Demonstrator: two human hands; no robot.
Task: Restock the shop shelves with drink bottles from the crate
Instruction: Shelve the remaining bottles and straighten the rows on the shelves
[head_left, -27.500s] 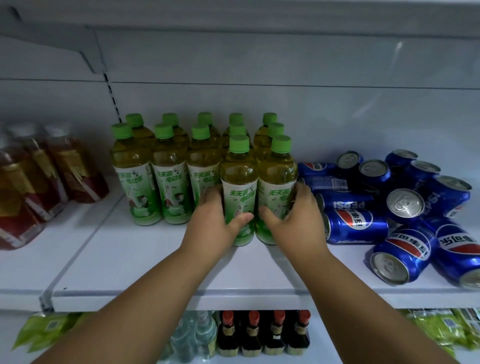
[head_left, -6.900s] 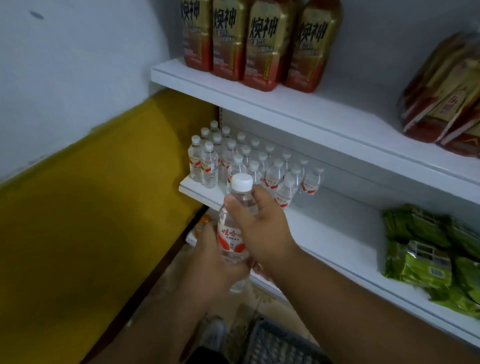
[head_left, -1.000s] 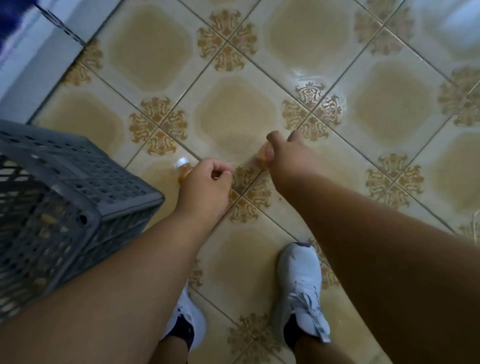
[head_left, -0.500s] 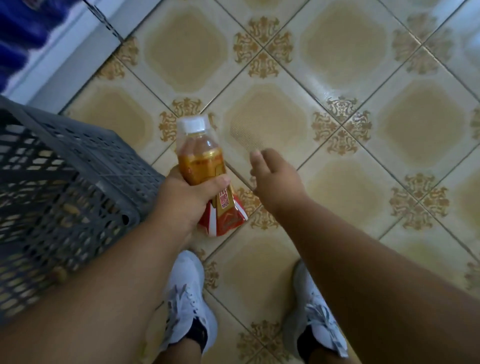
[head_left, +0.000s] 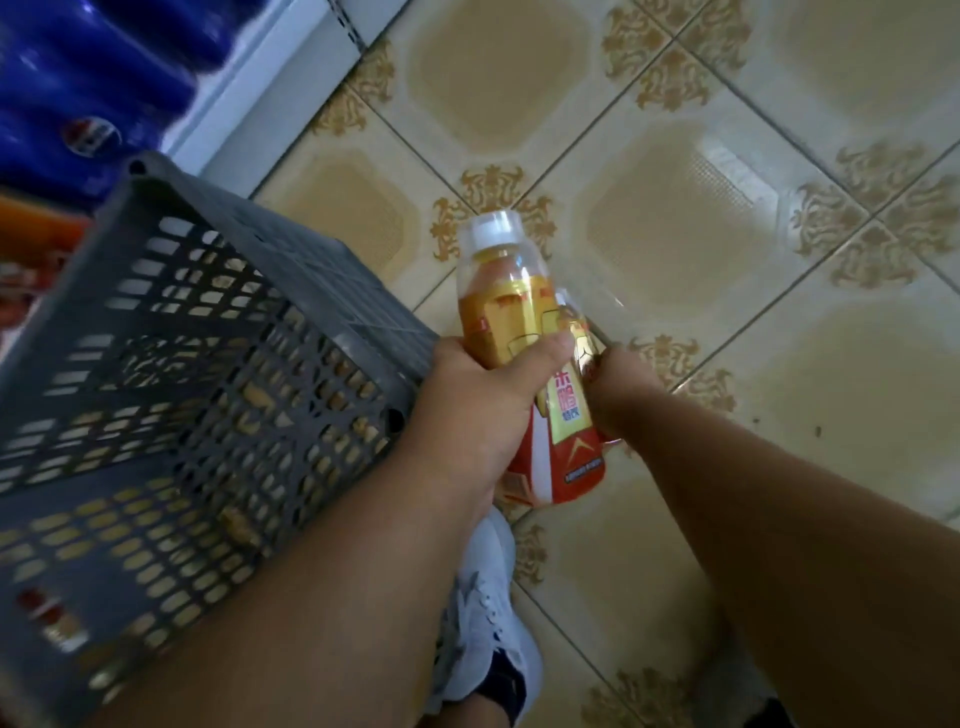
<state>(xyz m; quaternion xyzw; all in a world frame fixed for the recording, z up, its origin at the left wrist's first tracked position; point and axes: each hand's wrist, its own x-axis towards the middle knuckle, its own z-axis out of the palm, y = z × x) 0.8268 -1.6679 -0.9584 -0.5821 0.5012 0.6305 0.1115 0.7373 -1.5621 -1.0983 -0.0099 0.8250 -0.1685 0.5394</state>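
My left hand (head_left: 483, 410) grips an orange drink bottle (head_left: 511, 296) round its middle; it has a white cap and a red and gold label and is held upright above the floor. Close behind it on the right, my right hand (head_left: 621, 387) curls round a second drink bottle (head_left: 584, 332). Only a strip of that bottle's label and some clear plastic show past the first one. The grey plastic crate (head_left: 260, 244) stands on the floor just left of my left hand, and the tiles show through its mesh.
Blue shrink-wrapped Pepsi packs (head_left: 88, 93) sit on the low shelf at the upper left, behind its white base (head_left: 270, 78). Patterned beige floor tiles (head_left: 675, 234) spread to the right. My white shoe (head_left: 485, 623) is below the bottles.
My left hand has lifted the orange bottle higher and nearer. My right hand has closed in behind it with the second bottle. The view has swung toward the crate and shelf.
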